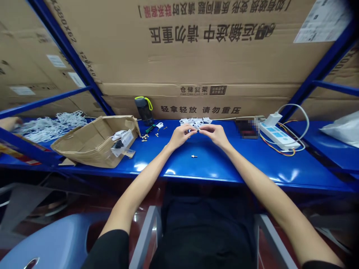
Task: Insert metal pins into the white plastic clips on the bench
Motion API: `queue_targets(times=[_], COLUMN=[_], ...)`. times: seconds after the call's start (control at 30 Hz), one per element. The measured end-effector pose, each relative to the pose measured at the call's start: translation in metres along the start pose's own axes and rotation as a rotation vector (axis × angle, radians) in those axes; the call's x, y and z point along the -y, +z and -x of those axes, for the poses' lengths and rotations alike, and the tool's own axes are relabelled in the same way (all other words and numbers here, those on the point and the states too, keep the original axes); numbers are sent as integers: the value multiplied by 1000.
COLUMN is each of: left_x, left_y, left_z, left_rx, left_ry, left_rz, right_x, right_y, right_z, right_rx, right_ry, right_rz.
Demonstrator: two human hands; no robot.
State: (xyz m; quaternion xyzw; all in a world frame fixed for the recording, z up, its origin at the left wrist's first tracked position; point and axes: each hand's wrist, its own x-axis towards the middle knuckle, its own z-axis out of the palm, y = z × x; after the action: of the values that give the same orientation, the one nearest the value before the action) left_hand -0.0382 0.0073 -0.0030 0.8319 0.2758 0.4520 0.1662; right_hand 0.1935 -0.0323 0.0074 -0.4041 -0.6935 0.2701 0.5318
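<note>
My left hand (180, 136) and my right hand (214, 135) meet over the blue shelf, fingertips pinched around a small white piece (194, 130). Its exact kind is too small and too covered by fingers to tell. Just behind the hands lies a pile of white plastic parts (193, 121). Nearer to me, on the blue surface below the hands, rests a small light-coloured pin-like part (194, 156). To the left of my left hand are several small brass-coloured pieces (144, 138) and a dark green-handled tool (150, 128).
An open cardboard box (92, 149) with plastic bags in it stands at left, in front of a heap of white cords (56, 125). A dark bottle (144, 111) stands at the back. A power strip (280, 136) with looping cables lies at right. Cardboard (196, 67) walls the back.
</note>
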Motion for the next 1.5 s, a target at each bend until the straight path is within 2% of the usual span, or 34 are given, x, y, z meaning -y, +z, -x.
queue_targets(times=[0.2,0.43,0.67,1.07,1.5], left_x=[-1,-3,0,-1,0], left_y=[-1,-2,0,-4,-9], left_z=[0,-1,2,2,3], left_rx=[-11,-33,48,91,279], left_ry=[18,-41,-17,-12,-10], left_rz=[-3,9,13,-21,-166], right_x=[1,1,1,0,-6], right_y=[0,-2,1,0,1], right_z=[0,0,3,2,3], right_rx=[0,24,41,95,239], right_ry=[15,4,-43,-54,-18], right_rz=[3,28,112,155,364])
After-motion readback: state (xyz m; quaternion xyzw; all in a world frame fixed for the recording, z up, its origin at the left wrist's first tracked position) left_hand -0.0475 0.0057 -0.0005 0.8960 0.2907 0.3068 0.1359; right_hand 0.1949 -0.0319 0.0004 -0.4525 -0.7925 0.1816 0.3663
